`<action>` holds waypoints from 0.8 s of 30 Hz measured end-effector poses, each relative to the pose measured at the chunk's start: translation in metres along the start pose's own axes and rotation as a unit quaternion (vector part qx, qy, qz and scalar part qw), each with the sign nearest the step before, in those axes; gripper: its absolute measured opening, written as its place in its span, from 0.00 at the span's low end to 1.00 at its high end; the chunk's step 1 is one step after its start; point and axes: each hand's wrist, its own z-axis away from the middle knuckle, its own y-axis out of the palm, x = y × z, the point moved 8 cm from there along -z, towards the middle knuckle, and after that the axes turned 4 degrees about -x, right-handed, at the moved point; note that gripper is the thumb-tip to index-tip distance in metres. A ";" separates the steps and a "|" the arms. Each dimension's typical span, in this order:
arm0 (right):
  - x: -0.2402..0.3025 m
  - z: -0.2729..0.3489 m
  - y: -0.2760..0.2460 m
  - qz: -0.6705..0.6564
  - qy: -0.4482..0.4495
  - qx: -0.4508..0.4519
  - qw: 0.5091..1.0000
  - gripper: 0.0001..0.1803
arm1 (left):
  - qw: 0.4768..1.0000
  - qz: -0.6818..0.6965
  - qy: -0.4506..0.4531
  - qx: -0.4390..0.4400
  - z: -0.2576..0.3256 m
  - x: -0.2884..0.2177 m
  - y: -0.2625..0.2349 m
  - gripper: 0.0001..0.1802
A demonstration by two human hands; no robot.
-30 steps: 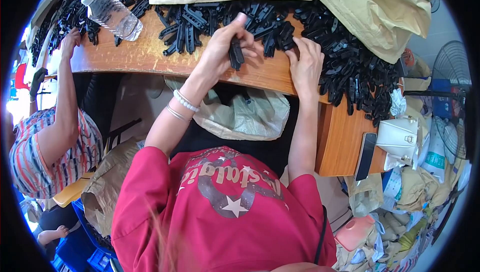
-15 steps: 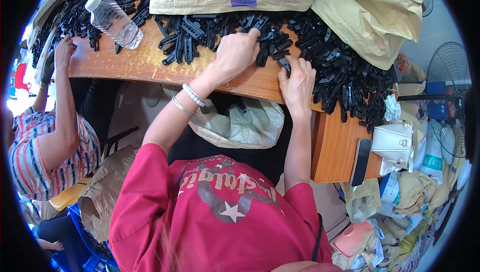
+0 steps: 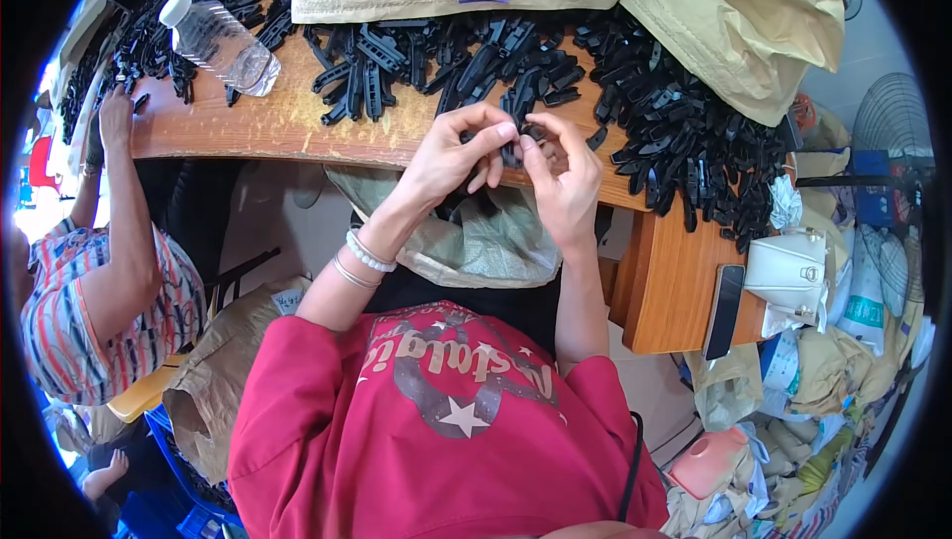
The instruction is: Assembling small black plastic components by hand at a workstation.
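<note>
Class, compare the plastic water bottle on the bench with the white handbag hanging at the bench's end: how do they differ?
The plastic water bottle is clear, while the white handbag is opaque. The bottle lies on its side on the wooden bench; the handbag hangs beside the bench's end, below its top. The bottle is a cylinder with a white cap; the handbag is boxy with a metal clasp. Neither is touched by a hand.

clips [image 3: 645,132] on table [image 3: 268,127], bottle [image 3: 220,43] left

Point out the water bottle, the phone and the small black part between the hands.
water bottle [image 3: 220,43]: head view, on the clear body, lying on the table.
phone [image 3: 724,312]: head view, on its dark face, right of the table.
small black part [image 3: 516,142]: head view, on the piece pinched between both hands' fingertips.
</note>
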 end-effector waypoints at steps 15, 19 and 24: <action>-0.010 0.020 -0.012 -0.215 0.107 0.035 0.970 0.10 | 0.986 -0.162 -0.028 0.003 0.019 -0.015 0.000 0.14; -0.019 0.033 -0.012 -0.222 0.170 0.017 0.960 0.10 | 0.924 -0.359 0.125 0.023 0.031 -0.045 0.019 0.21; -0.017 0.031 -0.009 -0.178 0.138 0.030 0.974 0.09 | 0.880 -0.441 0.172 0.034 0.037 -0.049 0.025 0.18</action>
